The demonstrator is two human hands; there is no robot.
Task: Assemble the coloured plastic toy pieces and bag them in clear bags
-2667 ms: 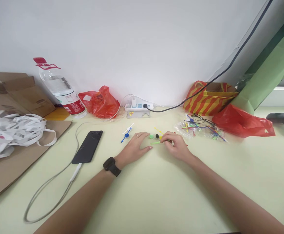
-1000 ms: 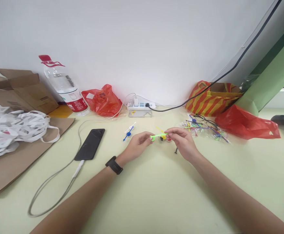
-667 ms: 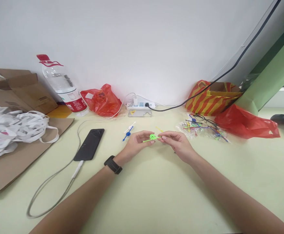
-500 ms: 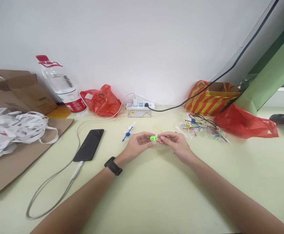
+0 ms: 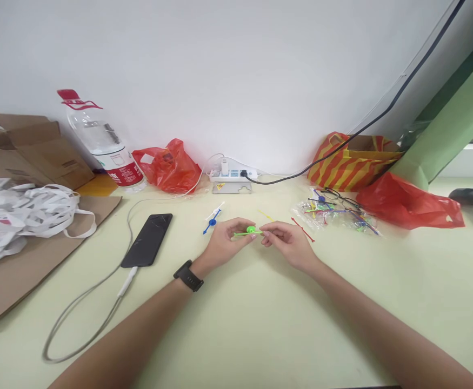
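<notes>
Green plastic fills the gap between the hands, just right of and nearer than the power strip [image 5: 233, 174]: a disc [image 5: 251, 229] on a stick [image 5: 240, 234], now tipped from face-on to show the stick lengthwise. The left hand [image 5: 228, 237] curls, thumb and fingers nearly closed, on the disc; the right hand [image 5: 287, 243] pinches the stick's end. Both parts seem handled as one.
</notes>
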